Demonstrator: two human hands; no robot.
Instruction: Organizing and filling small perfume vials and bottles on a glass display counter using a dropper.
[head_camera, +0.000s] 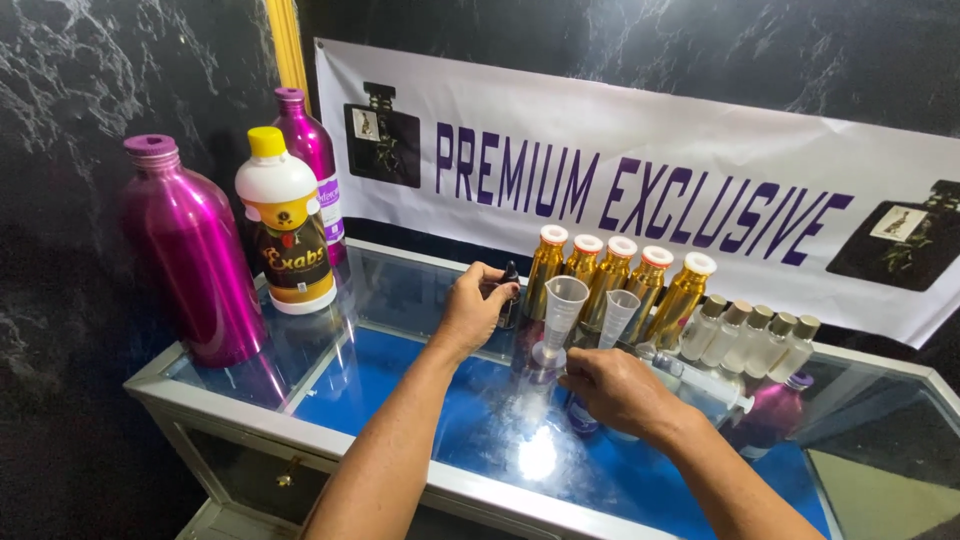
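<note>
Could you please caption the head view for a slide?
Left hand holds a small dark bottle; right hand rests beside clear plastic measuring cups on a glass counter.

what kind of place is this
Probably a small perfume refill stall: a glass-topped display counter, a row of gold glass bottles, clear plastic measuring cups and a white printed banner picturing perfume bottles. The left hand holds a small dark bottle.

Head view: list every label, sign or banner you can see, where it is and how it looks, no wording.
Banner: on the dark wall behind the glass counter, long, white, purple lettering, dark bottle pictures at both ends.
White bottle label: counter's left rear, dark band with yellow and red, under a yellow cap.
Rear magenta bottle label: behind it, pale with purple print.
</note>
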